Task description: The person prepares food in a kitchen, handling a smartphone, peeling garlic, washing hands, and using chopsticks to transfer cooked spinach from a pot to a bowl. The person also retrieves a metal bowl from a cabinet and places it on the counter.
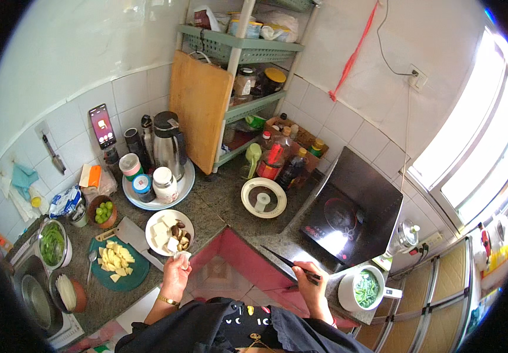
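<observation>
My left hand pinches a small pale piece, perhaps tissue, at the near rim of a white bowl. Inside that bowl lie white tofu-like blocks and brown mushrooms. My right hand grips black chopsticks, whose tips point away to the left over the counter edge. Left of the bowl, a cleaver lies partly across a green cutting board bearing cut pale yellow pieces. A white pot of leafy greens stands right of my right hand.
A black induction cooktop sits behind a dark splash guard. Flasks crowd a round tray at the back left. Bottles stand beside a shelf rack. A strainer of greens is near the sink.
</observation>
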`<state>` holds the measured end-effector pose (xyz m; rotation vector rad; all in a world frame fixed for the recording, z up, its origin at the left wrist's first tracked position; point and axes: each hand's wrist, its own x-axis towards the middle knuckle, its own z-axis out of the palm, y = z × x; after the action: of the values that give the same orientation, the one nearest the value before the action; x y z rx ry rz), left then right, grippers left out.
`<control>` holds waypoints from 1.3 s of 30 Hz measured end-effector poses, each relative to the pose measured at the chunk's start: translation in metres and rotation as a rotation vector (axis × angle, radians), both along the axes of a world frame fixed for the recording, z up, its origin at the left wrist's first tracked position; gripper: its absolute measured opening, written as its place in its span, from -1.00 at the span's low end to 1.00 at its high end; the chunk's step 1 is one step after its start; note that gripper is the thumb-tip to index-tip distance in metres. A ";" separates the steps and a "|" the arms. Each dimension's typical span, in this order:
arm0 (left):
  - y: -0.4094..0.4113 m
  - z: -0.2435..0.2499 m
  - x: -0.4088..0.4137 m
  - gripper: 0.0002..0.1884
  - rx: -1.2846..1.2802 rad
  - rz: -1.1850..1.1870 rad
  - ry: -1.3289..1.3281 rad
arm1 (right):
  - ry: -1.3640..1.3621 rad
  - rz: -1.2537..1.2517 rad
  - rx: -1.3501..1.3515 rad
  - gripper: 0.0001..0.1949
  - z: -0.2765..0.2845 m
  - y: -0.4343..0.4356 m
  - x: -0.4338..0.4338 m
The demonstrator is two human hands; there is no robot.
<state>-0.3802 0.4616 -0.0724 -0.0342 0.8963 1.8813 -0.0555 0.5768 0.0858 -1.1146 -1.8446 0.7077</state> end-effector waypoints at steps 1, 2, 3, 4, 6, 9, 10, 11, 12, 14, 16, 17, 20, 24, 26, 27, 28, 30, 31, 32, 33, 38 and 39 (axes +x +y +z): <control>0.001 0.000 0.000 -0.87 -0.009 -0.002 -0.003 | 0.012 -0.006 -0.012 -0.86 0.000 -0.001 0.001; 0.002 0.000 0.000 -0.86 -0.036 0.005 -0.014 | -0.001 -0.004 0.001 -0.87 0.000 0.000 0.002; 0.003 0.000 0.000 -0.85 -0.030 0.003 -0.025 | 0.004 0.006 0.000 -0.87 0.000 -0.001 0.003; 0.002 -0.001 0.001 -0.84 -0.043 0.009 -0.044 | 0.007 0.006 -0.012 -0.87 0.000 -0.001 0.003; 0.001 -0.001 0.002 -0.79 -0.076 0.032 -0.069 | 0.019 0.015 -0.017 -0.86 -0.001 -0.001 0.003; -0.001 -0.001 0.003 -0.72 -0.038 0.040 -0.095 | 0.045 0.040 -0.005 -0.86 -0.003 -0.001 0.005; -0.002 -0.002 0.004 -0.68 -0.021 0.060 -0.111 | 0.055 0.044 -0.013 -0.86 -0.004 -0.001 0.006; -0.003 -0.003 0.004 -0.68 -0.044 0.073 -0.109 | 0.066 0.045 -0.017 -0.86 -0.005 0.000 0.006; -0.004 -0.004 0.005 -0.68 -0.045 0.076 -0.104 | 0.048 0.043 0.011 -0.86 -0.006 0.000 0.008; -0.006 -0.006 0.007 -0.68 -0.060 0.093 -0.100 | 0.149 0.045 -0.103 -0.86 -0.008 0.001 0.010; -0.009 -0.009 0.008 -0.63 -0.070 0.079 -0.096 | 0.215 0.017 -0.181 -0.87 -0.010 0.002 0.012; -0.010 -0.009 0.009 -0.62 -0.084 0.080 -0.093 | 0.305 0.005 -0.244 -0.87 -0.010 0.002 0.013; -0.015 -0.009 0.012 -0.60 -0.063 0.053 -0.078 | 0.678 -0.013 -0.505 -0.86 -0.009 0.004 0.017; -0.019 -0.003 0.015 -0.61 -0.076 0.066 -0.130 | 0.894 -0.055 -0.655 -0.86 -0.006 0.006 0.024; -0.020 0.000 0.017 -0.65 -0.089 0.060 -0.113 | 0.970 -0.035 -0.666 -0.87 -0.007 0.007 0.026; -0.020 0.001 0.017 -0.67 -0.115 0.065 -0.109 | 1.024 0.001 -0.666 -0.87 -0.008 0.007 0.027; -0.021 0.001 0.018 -0.70 -0.088 0.053 -0.086 | 1.052 -0.015 -0.686 -0.87 -0.009 0.007 0.028; -0.022 -0.002 0.017 -0.69 -0.066 0.034 -0.086 | 1.151 0.005 -0.715 -0.88 -0.014 0.009 0.030; -0.023 -0.004 0.017 -0.69 -0.084 0.049 -0.094 | 1.175 0.021 -0.722 -0.88 -0.017 0.010 0.030; -0.023 -0.006 0.016 -0.69 -0.046 0.046 -0.086 | 1.211 0.040 -0.731 -0.88 -0.020 0.011 0.031; -0.024 -0.009 0.015 -0.71 -0.059 0.044 -0.078 | 1.247 0.059 -0.741 -0.88 -0.023 0.013 0.031; -0.022 -0.015 0.012 -0.77 -0.111 0.041 -0.096 | 1.338 0.148 -0.806 -0.82 -0.027 0.017 0.034; -0.020 -0.015 0.012 -0.78 -0.064 0.013 -0.060 | 1.353 0.181 -0.811 -0.81 -0.026 0.018 0.035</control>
<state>-0.3680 0.4418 -0.0870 -0.1354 0.9166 1.8536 -0.0208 0.5945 0.0593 -0.5529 -0.4549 1.8190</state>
